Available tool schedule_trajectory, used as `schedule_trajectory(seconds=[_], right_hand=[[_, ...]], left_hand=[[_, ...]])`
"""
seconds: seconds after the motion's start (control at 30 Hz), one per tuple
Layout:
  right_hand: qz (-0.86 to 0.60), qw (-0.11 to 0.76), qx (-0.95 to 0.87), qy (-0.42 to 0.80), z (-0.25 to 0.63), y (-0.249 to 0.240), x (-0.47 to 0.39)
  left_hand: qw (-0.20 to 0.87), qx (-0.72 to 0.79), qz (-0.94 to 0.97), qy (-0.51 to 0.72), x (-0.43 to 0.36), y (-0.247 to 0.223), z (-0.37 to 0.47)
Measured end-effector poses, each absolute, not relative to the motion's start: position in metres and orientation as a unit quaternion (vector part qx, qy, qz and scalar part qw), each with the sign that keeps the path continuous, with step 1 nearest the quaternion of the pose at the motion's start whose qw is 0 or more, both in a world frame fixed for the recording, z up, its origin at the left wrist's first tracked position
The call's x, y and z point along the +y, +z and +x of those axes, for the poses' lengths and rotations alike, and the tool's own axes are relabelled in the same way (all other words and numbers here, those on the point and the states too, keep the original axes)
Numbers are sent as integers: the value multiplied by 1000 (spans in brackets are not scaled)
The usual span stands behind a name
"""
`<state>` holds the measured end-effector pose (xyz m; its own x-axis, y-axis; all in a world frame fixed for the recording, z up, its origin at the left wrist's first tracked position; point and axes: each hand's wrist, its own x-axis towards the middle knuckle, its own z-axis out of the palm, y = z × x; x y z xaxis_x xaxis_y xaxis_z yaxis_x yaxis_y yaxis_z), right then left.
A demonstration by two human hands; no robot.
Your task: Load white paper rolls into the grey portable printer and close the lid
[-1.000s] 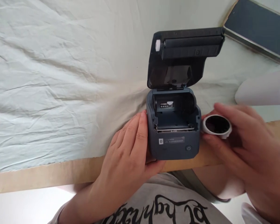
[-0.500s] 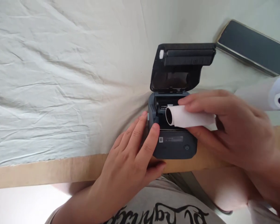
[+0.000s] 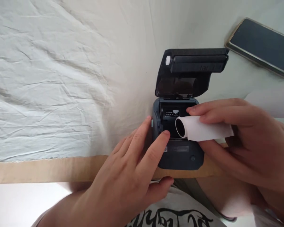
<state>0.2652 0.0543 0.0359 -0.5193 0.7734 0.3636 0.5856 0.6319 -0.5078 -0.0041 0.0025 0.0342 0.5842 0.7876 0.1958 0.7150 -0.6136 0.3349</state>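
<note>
A small dark grey label printer (image 3: pixel 180 154) stands at the near edge of the table with its lid (image 3: pixel 191 71) flipped up and back, showing the paper bay. My left hand (image 3: pixel 130 170) rests against the printer's left side, index finger on its top front edge and thumb at its front. My right hand (image 3: pixel 241 142) grips a white paper roll (image 3: pixel 203 129), lying sideways just over the right part of the open bay, its hollow core facing left.
A wrinkled pale cloth (image 3: pixel 61 78) covers the table; a bare wooden strip (image 3: pixel 49 168) runs along the near edge. A dark phone (image 3: pixel 260 45) lies at the far right. Another white roll (image 3: pixel 274 102) lies blurred behind my right hand.
My right hand turned the roll sideways and brought it from beside the printer to over the open bay. My left index finger moved onto the printer's top front edge.
</note>
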Motion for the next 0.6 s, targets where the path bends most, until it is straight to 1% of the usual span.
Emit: schedule_trajectory(seconds=[0.13,0.27,0.43,0.6], right_hand=[[-412,337,-823,200,267,28,53],[-411,336,-823,200,269,26,53],[-448,330,-802,217,269,29,54],[-465,329,-786,238,263,29,57]], left_hand=[[131,410,894,123,13,49,-3],[136,429,882,142,15,40,-1],[115,407,888,180,9,19,-1],[94,411,884,201,11,15,3]])
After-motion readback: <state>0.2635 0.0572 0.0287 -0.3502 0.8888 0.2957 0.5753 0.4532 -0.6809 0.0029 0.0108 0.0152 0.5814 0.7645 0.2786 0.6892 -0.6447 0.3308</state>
